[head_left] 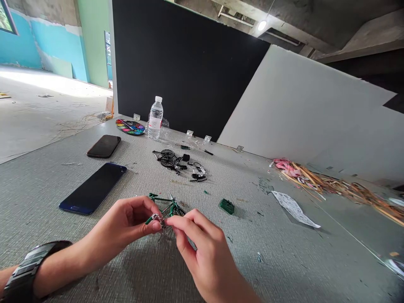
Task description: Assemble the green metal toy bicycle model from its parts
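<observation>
My left hand (134,221) pinches a tiny silver handlebar (155,217) with a green grip, between thumb and fingers. From the other side, my right hand (203,237) closes its thumb and index fingertip at the right end of this same piece. The fingertips cover part of it, and its lower silver bits are too small to make out. Just behind both hands stands a green model bicycle (173,206), its lower part hidden by the fingers. A small dark green block (227,205) lies on the table to the right.
Black model bicycle parts (167,160) lie farther back, near a curved black-and-silver piece (198,173). Two phones, one dark blue (93,189) and one black (104,146), rest at left. Behind are a paint palette (130,127) and a water bottle (155,120). A printed sheet (293,208) lies right.
</observation>
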The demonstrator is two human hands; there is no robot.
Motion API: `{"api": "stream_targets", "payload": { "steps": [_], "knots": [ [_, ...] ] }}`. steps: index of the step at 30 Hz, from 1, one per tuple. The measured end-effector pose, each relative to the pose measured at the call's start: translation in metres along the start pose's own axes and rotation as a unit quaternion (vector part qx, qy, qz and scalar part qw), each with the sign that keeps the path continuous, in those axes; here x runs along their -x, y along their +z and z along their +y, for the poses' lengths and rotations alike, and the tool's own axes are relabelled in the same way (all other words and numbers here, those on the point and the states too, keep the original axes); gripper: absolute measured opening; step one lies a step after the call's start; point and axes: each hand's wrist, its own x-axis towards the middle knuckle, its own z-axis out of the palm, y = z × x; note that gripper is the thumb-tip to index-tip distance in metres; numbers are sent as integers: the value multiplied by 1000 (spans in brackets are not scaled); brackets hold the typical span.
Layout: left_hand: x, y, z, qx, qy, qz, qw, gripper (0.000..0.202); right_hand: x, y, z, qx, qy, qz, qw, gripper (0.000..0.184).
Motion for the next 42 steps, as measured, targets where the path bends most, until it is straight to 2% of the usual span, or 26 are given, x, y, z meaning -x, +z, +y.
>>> {"api": "stream_targets", "payload": {
  "steps": [11,23,33,42],
  "knots": [
    [1,4,-2,-2,15,23,1000,15,0,3,3,-2,-10,11,1000,29],
    [5,7,6,-90,42,56,994,4,1,3,2,6,-17,10,1000,26],
    [5,6,6,-140,53,76,986,11,0,5,1,-2,-2,22,1000,15],
    [4,6,4,-142,66,82,984,16,3,3,1,5,-18,13,1000,17]
  ]
}}
